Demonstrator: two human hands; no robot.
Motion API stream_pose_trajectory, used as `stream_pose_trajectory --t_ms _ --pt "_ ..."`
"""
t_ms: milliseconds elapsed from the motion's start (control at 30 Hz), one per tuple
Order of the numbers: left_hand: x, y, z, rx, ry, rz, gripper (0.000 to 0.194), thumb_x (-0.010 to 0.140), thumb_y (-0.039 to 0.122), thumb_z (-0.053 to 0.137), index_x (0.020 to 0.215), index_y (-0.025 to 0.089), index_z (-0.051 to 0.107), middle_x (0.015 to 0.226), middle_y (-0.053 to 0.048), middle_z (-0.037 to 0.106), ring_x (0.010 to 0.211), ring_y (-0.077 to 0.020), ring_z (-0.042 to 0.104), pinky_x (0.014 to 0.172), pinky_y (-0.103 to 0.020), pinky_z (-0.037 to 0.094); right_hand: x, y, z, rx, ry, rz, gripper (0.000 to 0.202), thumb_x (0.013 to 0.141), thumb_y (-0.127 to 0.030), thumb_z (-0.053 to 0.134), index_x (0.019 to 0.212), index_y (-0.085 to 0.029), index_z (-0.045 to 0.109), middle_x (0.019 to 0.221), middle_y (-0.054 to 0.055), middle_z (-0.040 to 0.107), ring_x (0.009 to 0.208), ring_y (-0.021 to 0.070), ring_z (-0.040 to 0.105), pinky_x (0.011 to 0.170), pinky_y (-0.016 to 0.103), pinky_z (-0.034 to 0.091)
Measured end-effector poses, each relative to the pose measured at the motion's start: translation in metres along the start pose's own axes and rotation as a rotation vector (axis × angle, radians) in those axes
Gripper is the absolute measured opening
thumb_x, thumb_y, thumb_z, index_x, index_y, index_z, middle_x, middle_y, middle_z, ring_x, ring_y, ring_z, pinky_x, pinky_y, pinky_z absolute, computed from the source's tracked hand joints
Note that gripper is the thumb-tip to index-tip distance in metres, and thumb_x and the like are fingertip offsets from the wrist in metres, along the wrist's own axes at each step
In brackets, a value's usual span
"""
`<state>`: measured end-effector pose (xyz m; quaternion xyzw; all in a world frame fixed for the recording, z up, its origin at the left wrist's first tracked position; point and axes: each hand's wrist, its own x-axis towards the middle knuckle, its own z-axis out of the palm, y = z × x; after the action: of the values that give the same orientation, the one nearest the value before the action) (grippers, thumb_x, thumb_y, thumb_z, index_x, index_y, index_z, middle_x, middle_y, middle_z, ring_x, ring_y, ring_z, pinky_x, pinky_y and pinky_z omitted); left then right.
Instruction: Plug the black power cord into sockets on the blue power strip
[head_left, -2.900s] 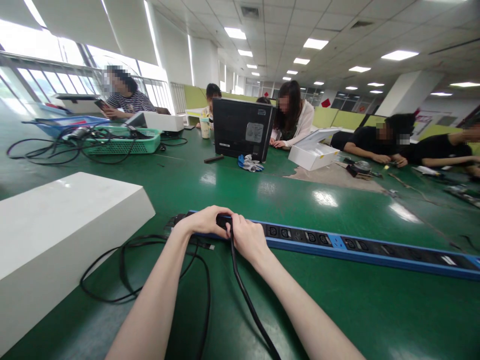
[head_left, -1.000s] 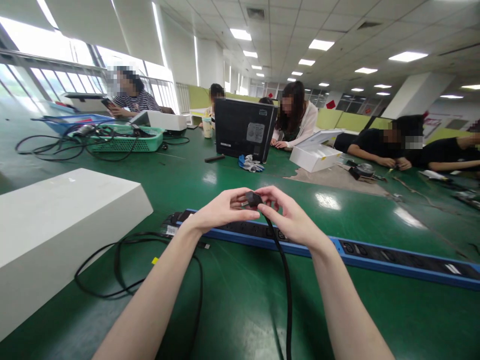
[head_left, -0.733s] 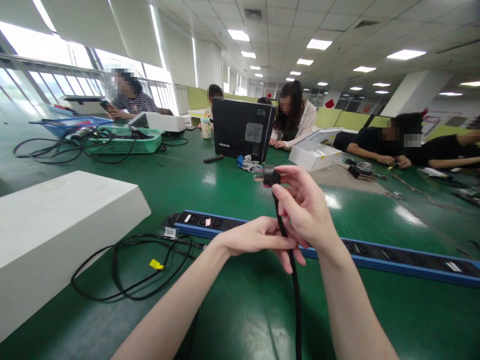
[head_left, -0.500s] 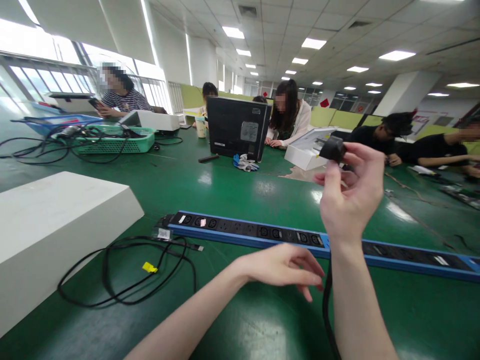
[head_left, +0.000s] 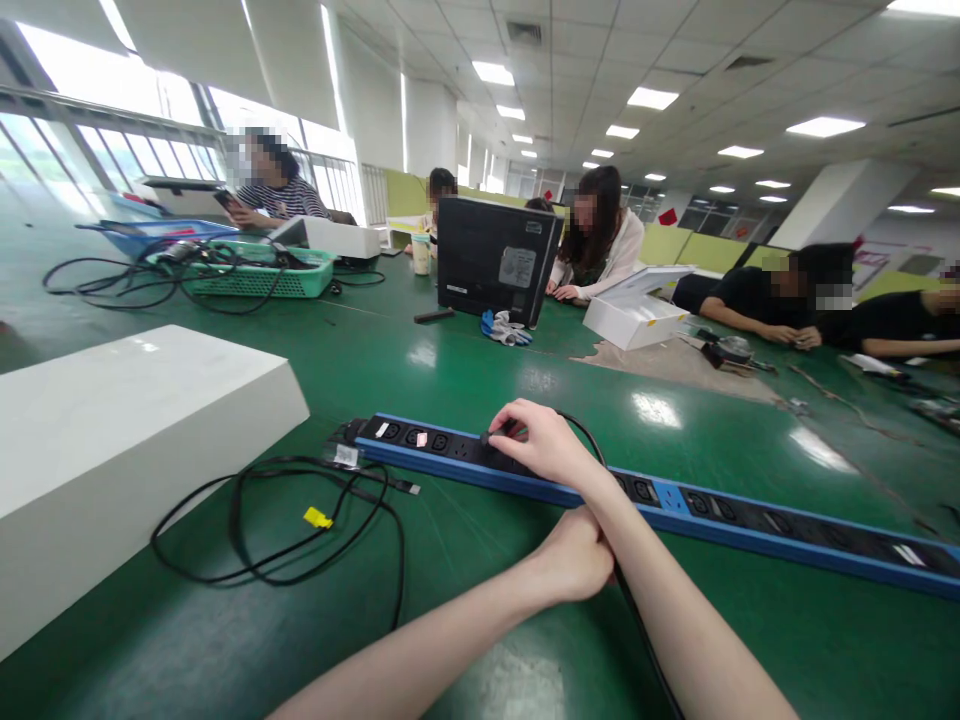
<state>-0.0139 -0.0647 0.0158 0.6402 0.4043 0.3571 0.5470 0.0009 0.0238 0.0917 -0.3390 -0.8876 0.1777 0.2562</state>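
Note:
A long blue-and-black power strip [head_left: 465, 470] with several sockets lies across the green table. My right hand [head_left: 544, 440] is closed on a black plug [head_left: 496, 436], pressing it against the sockets left of the strip's middle; whether it is fully seated is hidden by my fingers. The plug's black power cord [head_left: 641, 620] loops behind my right hand and runs down past the forearm. Under that forearm, my left hand [head_left: 574, 555] is curled in a fist where the cord emerges; its fingertips are hidden.
A white box [head_left: 142, 440] stands at the left, beside a coiled black cable [head_left: 247, 570] with a yellow tag. Farther back are a green basket [head_left: 262, 275] of cables, a black computer case [head_left: 487, 255], gloves [head_left: 506, 328] and an open white box [head_left: 634, 315]. Several people sit around.
My right hand has brought the plug from the air at right down and left onto the strip. My left hand has curled and now lies under the right forearm. The view has shifted slightly.

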Motion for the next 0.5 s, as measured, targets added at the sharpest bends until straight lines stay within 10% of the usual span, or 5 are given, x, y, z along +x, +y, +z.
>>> stream_pose_trajectory --t_ms 267,500 --pt "0.002 0.015 -0.032 0.217 -0.243 -0.069 0.030 0.084 0.025 0.056 0.110 0.012 0.061 0.084 -0.011 0.075 0.076 -0.0225 0.073 0.064 -0.031 0.057 0.033 0.030 -0.017 0.133 -0.263 -0.006 0.023 0.082 -0.038 0.074 0.092 -0.018 0.075 0.091 0.002 0.074 0.081 0.0136 0.065 0.072 0.023 0.046" --pt "-0.021 0.076 -0.138 0.256 -0.314 -0.082 0.036 0.092 0.037 0.047 0.094 0.010 0.071 0.088 -0.012 0.078 0.074 -0.0192 0.074 0.068 -0.029 0.058 0.056 0.018 -0.024 -0.011 -0.361 -0.139 0.018 0.079 -0.031 0.075 0.094 -0.020 0.074 0.089 0.000 0.074 0.079 0.0142 0.065 0.069 0.021 0.042"
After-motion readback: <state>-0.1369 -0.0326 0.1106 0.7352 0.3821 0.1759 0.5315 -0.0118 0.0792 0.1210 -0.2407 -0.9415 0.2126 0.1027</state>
